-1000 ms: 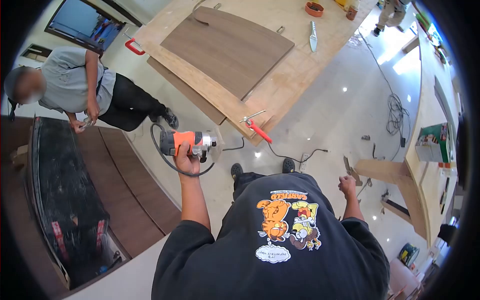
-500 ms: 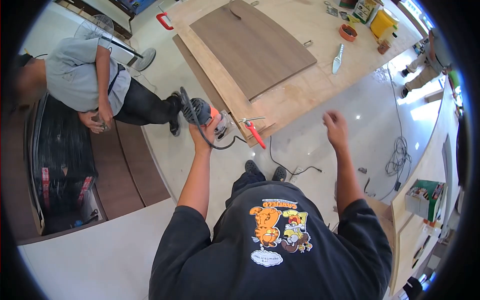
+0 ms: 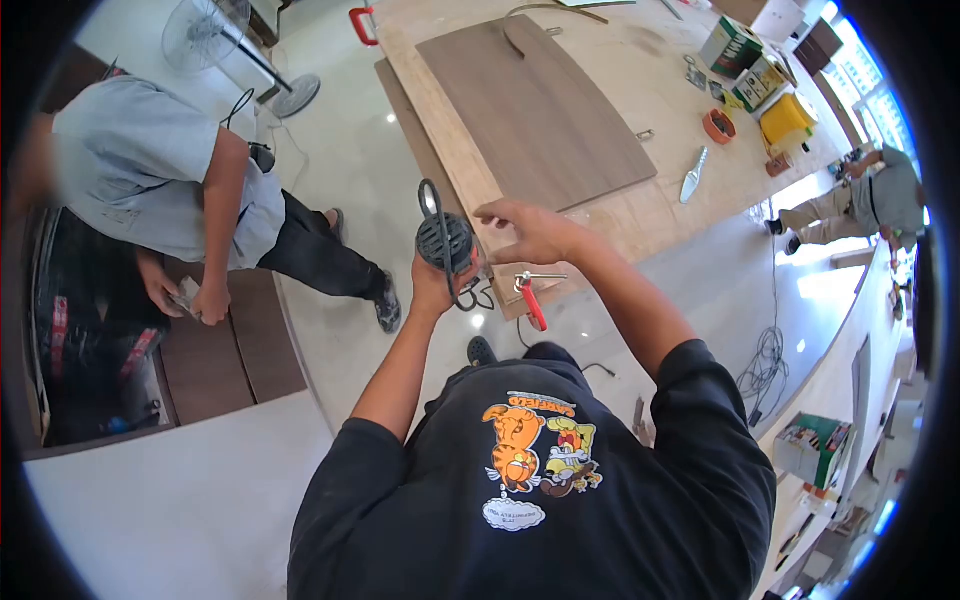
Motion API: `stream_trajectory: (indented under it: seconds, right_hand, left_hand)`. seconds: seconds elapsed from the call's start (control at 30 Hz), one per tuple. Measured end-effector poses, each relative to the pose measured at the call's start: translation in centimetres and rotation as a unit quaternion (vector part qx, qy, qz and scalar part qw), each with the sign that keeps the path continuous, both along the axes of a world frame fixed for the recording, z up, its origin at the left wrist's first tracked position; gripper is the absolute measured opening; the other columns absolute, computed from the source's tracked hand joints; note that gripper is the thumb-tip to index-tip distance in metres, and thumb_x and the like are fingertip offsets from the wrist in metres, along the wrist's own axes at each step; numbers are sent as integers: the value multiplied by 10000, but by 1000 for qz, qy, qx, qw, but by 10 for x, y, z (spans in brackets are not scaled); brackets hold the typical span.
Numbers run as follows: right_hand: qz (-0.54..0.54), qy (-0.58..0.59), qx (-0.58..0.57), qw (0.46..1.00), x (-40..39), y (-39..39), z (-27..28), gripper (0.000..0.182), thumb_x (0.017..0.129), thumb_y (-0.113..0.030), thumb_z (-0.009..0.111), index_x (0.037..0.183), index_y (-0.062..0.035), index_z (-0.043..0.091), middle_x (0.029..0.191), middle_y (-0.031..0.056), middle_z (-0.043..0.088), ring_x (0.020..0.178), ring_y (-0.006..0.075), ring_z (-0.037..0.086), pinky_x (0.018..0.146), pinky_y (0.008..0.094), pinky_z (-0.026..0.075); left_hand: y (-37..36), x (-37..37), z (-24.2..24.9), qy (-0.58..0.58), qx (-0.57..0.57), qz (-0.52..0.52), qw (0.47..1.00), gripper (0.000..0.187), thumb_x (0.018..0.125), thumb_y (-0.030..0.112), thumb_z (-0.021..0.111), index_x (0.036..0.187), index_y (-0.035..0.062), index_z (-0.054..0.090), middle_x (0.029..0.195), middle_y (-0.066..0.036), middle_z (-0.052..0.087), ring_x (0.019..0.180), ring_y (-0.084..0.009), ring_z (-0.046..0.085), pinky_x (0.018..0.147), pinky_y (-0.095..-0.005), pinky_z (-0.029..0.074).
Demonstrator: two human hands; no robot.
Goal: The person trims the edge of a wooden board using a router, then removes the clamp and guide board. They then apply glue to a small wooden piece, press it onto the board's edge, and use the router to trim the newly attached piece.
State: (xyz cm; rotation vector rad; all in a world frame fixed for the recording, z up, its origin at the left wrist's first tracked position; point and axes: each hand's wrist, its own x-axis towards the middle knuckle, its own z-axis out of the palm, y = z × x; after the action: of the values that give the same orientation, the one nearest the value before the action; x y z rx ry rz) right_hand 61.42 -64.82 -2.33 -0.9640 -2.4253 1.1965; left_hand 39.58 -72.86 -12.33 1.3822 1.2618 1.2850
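Observation:
My left hand [image 3: 435,285] is wrapped round a power tool [image 3: 445,243] with a black vented top and a looped black cord, held upright beside the corner of the wooden workbench [image 3: 620,235]. Over the bench edge, just right of the tool, my right hand [image 3: 525,230] has its fingers apart and nothing in them. Below that hand a clamp with a red handle [image 3: 533,303] sits at the bench corner. A brown board with a curved edge [image 3: 540,110] lies flat on the bench.
A person in a grey shirt [image 3: 150,170] stands at the left near a fan [image 3: 205,40]. On the bench are a putty knife [image 3: 693,175], an orange bowl [image 3: 718,125] and a yellow container [image 3: 788,120]. Coiled cable [image 3: 765,362] lies on the right floor; another person [image 3: 880,195] stands beyond.
My right hand has moved left to the bench corner, its fingers now spread. The tool in my left hand is now upright and closer to the bench. The view has shifted.

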Motion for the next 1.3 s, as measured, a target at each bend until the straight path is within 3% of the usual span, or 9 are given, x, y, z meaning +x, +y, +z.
stream_trajectory:
  seconds: [0.1,0.17,0.27,0.67,0.77,0.97,1.07,1.17,1.3]
  right_hand:
    - [65,36,30,997,-21,3,-15,941,718,-389,876,1469,-30,435,1411,203,533,1299,353,525,1111,410,417]
    - [83,51,30,995,-35,7,-10,1048,672,-393,904,1497,-11,383,1451,226,494,1357,371,478,1153,409,375]
    - [102,75,-12,992,-46,8,-5,1170,611,-365,942,1525,2,310,1438,248,489,1366,377,469,1156,397,368]
    - [91,103,-28,990,-59,4,4,1037,585,-288,907,1445,1,406,1256,200,540,1198,357,567,1055,393,456]
    - [80,78,-66,991,-64,5,4,1005,561,-294,888,1420,-11,451,1240,193,561,1173,347,584,1036,393,473]
    - [18,77,-60,995,-71,-3,-1,899,564,-294,872,1350,-37,519,1224,215,592,1145,374,602,1008,411,492]
    - [2,54,3,999,-76,-3,-1,837,603,-278,887,1319,-26,536,1080,179,675,1010,295,676,933,370,530]
    - [-1,60,8,998,-77,-2,2,807,601,-290,889,1297,-47,563,1104,196,671,1031,319,674,934,380,532]
    - [-18,47,-11,999,-77,-5,6,788,603,-285,879,1293,-61,569,1147,183,660,1069,320,663,942,386,524]
  left_hand:
    - [-8,-6,-1,-10,-49,-28,998,586,820,158,823,1255,74,440,1151,-97,669,1022,-259,681,938,-428,541]
    - [-6,-9,1,150,22,5,988,693,746,205,891,1243,56,432,1158,-101,672,1030,-234,677,946,-377,527]
    - [-1,-8,-6,104,2,26,994,796,681,220,928,1255,39,406,1163,-92,678,1063,-213,663,967,-337,500]
    - [-7,-22,-1,187,-51,-31,981,1046,698,244,915,1457,32,227,1395,-170,522,1276,-257,546,1113,-357,399]
    - [-4,-23,1,68,-135,-44,988,1087,675,245,934,1469,45,218,1381,-170,535,1277,-257,546,1106,-369,410]
    - [-12,-15,24,23,-139,-12,990,1007,682,88,925,1508,100,349,1284,-94,638,1164,-186,610,990,-369,522]
    - [-16,-13,36,-113,-218,-30,969,954,732,6,874,1514,84,332,1292,-101,632,1177,-186,613,982,-351,528]
    - [-23,-7,62,0,-213,-1,977,812,810,-50,793,1493,64,370,1261,-92,646,1194,-186,610,999,-340,518]
    - [-46,-32,30,-98,-202,39,974,611,882,38,758,1413,18,457,1294,-106,613,1131,-189,624,1021,-338,487]
